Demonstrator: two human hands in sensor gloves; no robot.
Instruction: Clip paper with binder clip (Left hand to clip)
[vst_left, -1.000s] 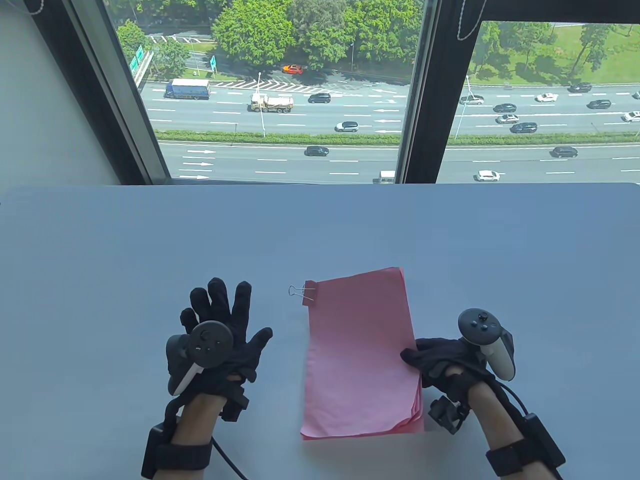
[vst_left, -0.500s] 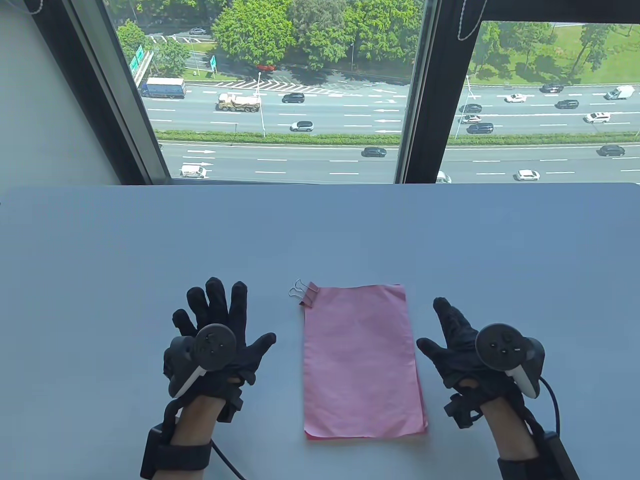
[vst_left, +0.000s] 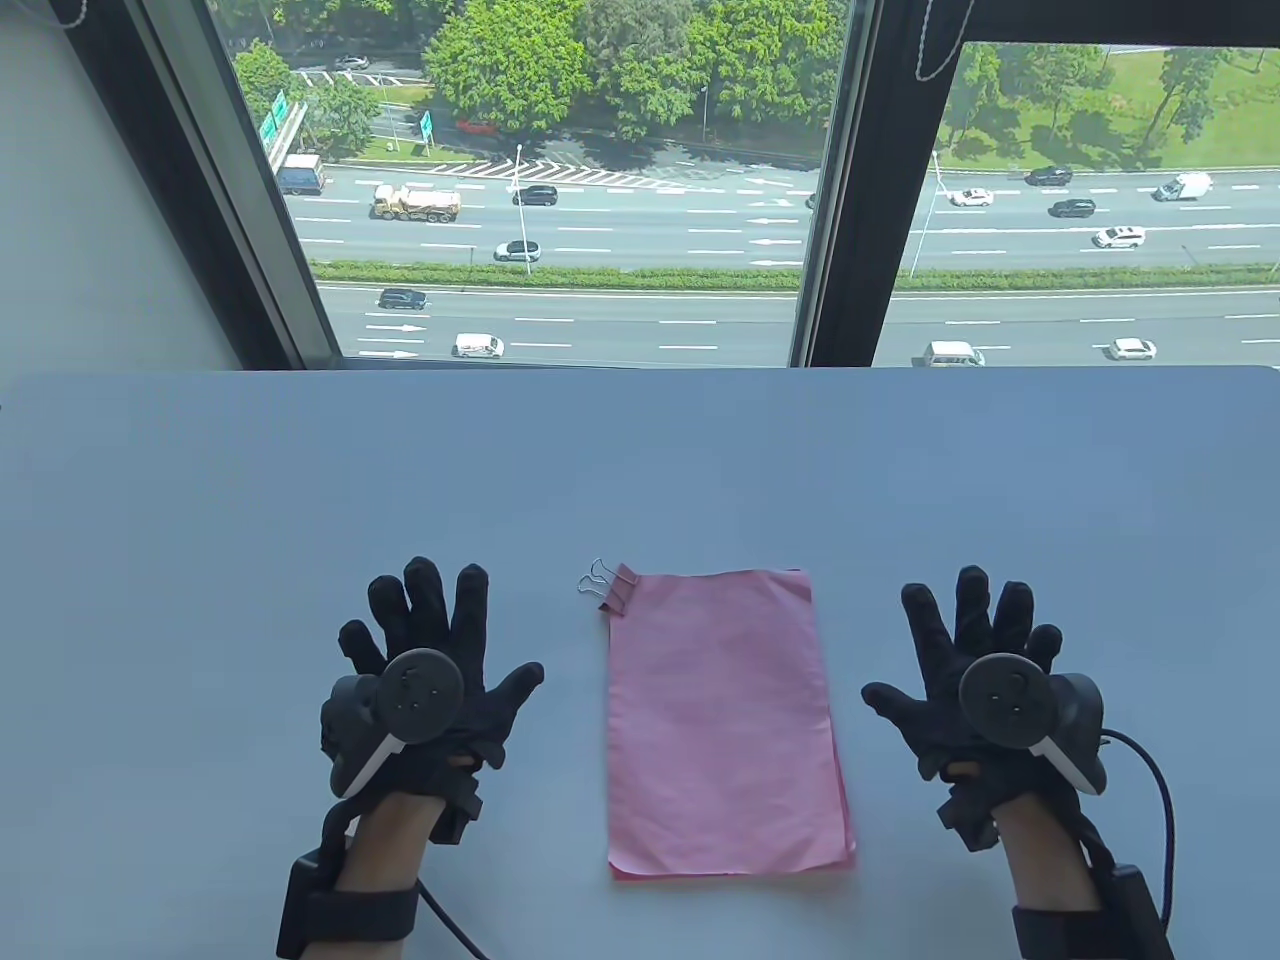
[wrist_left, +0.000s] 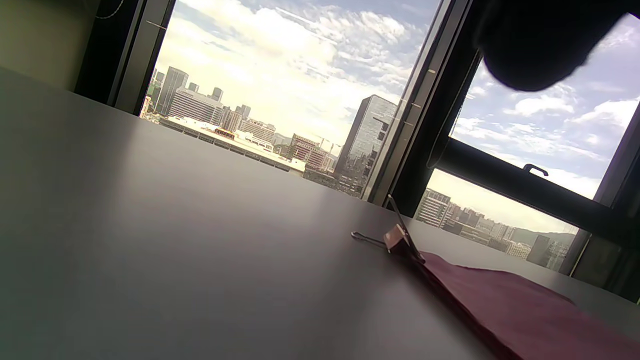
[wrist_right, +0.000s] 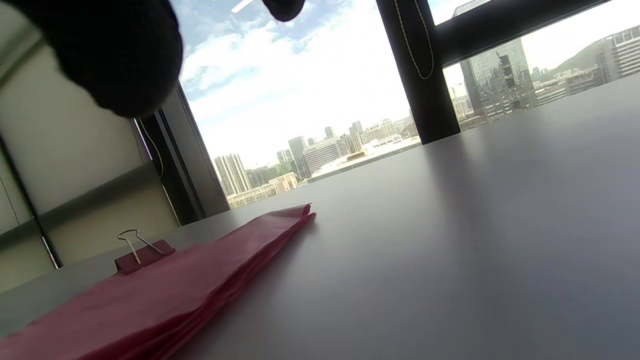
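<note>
The small pink metal binder clip (vst_left: 618, 588) with its two silver wire handles sits on the far left corner of the stack of pink paper sheets (vst_left: 725, 720), which lies flat near the front middle of the pale grey counter (vst_left: 640, 460). In the left wrist view the clip (wrist_left: 397, 239) bites the corner of the stack (wrist_left: 500, 305) with one wire handle lying out over the counter and the other standing up; the right wrist view shows the clip (wrist_right: 142, 254) seated on the top sheet of the stack (wrist_right: 165, 295). Judged from this, the clipping looks done, and the step in hand is the let-go and settle. The left hand (vst_left: 430, 680) rests palm down on the counter, well to the left of the paper, fingers spread wide and holding nothing; the right hand (vst_left: 985, 680) lies the same way on the other side, also spread and empty. To finish well, both hands should stay clear of the sheets so nothing gets dragged, since the near right edge of the stack shows lower sheets fanning out a little. If a check is wanted, a light press by the left hand on the clip's body, not on the raised handle, would likely confirm the bite without levering the clip open.
</note>
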